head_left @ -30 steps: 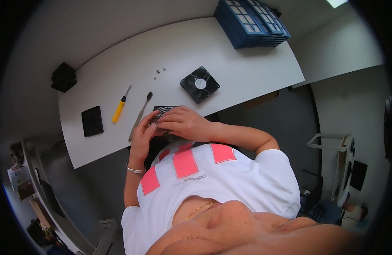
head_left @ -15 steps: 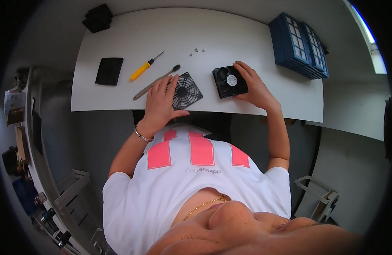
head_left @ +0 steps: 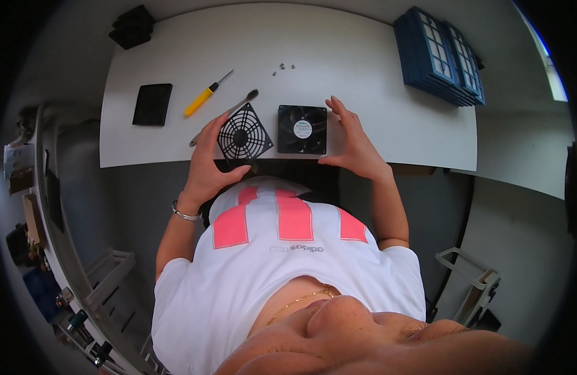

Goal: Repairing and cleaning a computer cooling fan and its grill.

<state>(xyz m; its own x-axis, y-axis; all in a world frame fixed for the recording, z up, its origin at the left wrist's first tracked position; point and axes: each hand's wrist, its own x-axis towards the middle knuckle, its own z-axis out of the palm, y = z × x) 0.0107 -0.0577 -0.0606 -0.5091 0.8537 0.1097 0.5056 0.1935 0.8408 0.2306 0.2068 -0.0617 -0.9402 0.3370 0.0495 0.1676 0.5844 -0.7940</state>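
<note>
My left hand (head_left: 208, 159) curls around the left side of a black square fan guard (head_left: 241, 138) with a round grille. Its fingers are at the upper left edge and its thumb at the bottom, by the table's front edge. Right of the guard, a black cooling fan (head_left: 311, 149) with a round pale label lies flat and square to the edge. Close to the fan's right side is my right hand (head_left: 357, 140), its fingers and thumb spread apart and nothing between them. Behind the left fingers lies a brush (head_left: 252, 95) with a grey handle, partly hidden.
Further left on the white table (head_left: 363, 56) are a yellow-handled screwdriver (head_left: 201, 101) and a flat black square (head_left: 153, 105). Several small screws (head_left: 282, 67) lie behind the fan. Blue framed filters (head_left: 435, 56) stand stacked at the back right, with black pieces (head_left: 131, 28) at the far left corner.
The fan has shifted left and been turned square to the edge; my right hand has let go of it. The guard has moved left with my left hand and been turned slightly.
</note>
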